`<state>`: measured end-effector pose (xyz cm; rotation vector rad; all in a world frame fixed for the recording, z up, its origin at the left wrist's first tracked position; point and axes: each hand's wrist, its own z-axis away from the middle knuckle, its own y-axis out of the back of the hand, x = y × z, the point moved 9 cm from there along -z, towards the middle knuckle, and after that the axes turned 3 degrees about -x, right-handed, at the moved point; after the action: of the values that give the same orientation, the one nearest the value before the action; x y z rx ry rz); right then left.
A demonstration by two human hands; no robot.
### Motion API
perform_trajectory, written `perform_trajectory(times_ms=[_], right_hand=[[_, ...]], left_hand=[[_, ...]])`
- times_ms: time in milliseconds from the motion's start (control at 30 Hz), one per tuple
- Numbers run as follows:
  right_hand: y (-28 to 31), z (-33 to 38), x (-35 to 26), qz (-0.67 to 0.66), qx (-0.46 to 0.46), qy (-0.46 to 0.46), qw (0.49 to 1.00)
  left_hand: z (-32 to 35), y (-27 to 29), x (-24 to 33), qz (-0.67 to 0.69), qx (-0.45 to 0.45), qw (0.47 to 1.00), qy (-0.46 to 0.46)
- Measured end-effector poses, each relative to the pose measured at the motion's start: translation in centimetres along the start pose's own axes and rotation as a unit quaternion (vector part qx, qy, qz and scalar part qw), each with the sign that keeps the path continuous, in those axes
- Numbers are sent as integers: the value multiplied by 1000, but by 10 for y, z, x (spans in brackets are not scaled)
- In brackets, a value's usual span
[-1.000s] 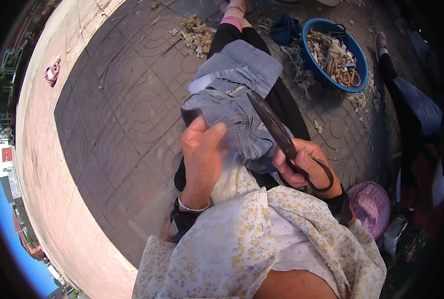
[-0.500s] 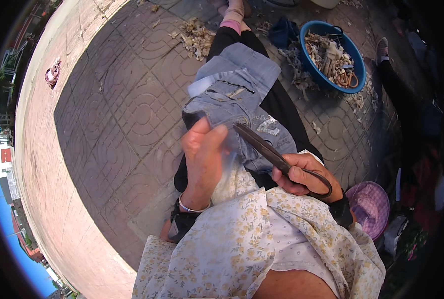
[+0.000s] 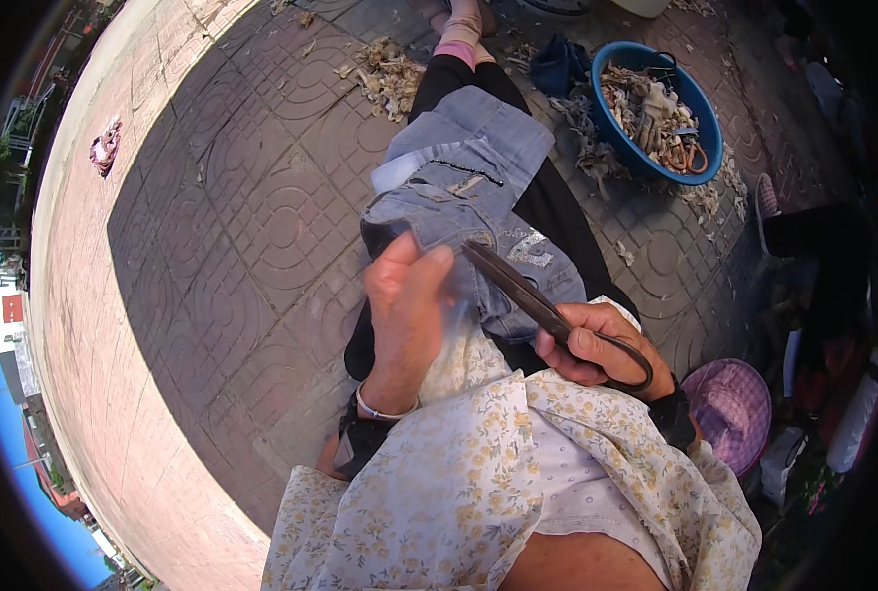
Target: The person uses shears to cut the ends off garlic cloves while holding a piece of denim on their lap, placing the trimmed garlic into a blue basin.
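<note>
Blue denim jeans (image 3: 503, 148) lie folded across my lap and black-trousered legs, with a dark beaded strip and a silvery patch on them. My left hand (image 3: 405, 310) is closed at the near left edge of the denim, thumb against bent fingers; the cloth seems pinched there, partly hidden. In my right hand (image 3: 611, 345) is a pair of dark metal scissors (image 3: 518, 288), fingers wrapped round the handles. The blades look closed and slant up and left, their tips over the denim just right of my left hand.
A blue basin (image 3: 712, 148) holding cloth scraps and a glove stands at the far right. Scraps (image 3: 390, 79) litter the paving. A purple checked hat (image 3: 730, 409) lies to my right. Another person's shoe (image 3: 766, 202) and dark-trousered leg (image 3: 818, 236) show at the right.
The other person's leg at the right has shifted and now bends at the knee. My left hand has moved very slightly right; the scissors and denim look almost unmoved.
</note>
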<state>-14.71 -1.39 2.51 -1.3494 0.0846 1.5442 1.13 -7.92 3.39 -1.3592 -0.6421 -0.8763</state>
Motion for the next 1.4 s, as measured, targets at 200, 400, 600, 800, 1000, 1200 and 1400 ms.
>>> perform_trajectory(times_ms=[200, 400, 600, 800, 1000, 1200, 1400], right_hand=[[1, 1, -1, -1, 4, -4, 1000], [2, 1, 0, -7, 6, -14, 1000], [2, 0, -2, 3, 8, -1, 1000], [0, -9, -3, -7, 1, 73, 997], [44, -20, -56, -120, 134, 246, 952], [13, -14, -22, -6, 27, 111, 993], [0, -4, -6, -11, -19, 15, 1000]], left_hand=[[-1, -2, 2, -19, 18, 1000, -15], [-1, -1, 0, -23, 15, 999, -16], [-2, -4, -4, -2, 9, 1000, 3], [-5, -8, -11, 29, 13, 999, 33], [2, 1, -28, -84, 8, 993, 76], [-1, 1, -2, 35, 7, 999, 0], [0, 2, -1, 14, 10, 1000, 3]])
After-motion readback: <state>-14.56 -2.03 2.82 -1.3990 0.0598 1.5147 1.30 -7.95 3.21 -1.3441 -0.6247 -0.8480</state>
